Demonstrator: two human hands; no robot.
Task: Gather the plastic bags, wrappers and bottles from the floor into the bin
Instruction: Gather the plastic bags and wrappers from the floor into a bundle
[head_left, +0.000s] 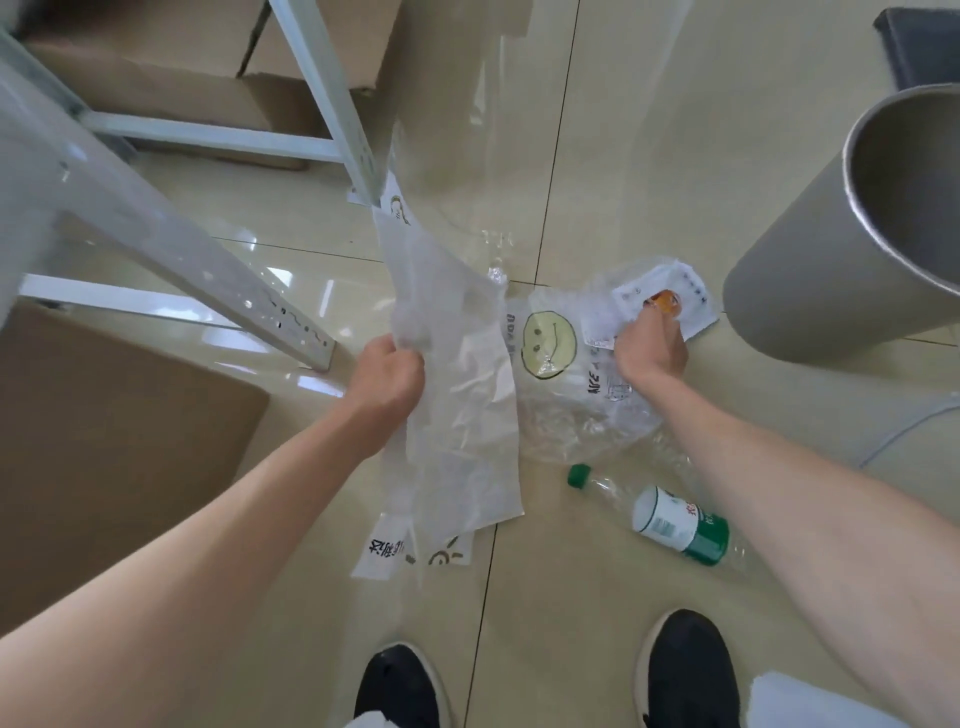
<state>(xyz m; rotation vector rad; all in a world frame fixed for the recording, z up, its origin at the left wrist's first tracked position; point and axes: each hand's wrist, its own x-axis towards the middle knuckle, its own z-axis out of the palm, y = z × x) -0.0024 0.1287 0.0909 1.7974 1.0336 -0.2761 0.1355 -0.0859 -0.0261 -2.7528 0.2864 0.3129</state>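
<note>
My left hand is closed on a translucent white plastic bag, lifted so it hangs down over the floor. My right hand grips a clear bag printed with a yellow smiley face, which lies crumpled on the tiles, together with a white wrapper with an orange patch. A clear plastic bottle with a green cap and green-white label lies on its side under my right forearm. The round grey metal bin stands open at the right, close to my right hand.
White metal shelf legs and cardboard boxes fill the left side and back. A dark container sits in the far right corner. Another printed bag piece lies on the floor by my black shoes.
</note>
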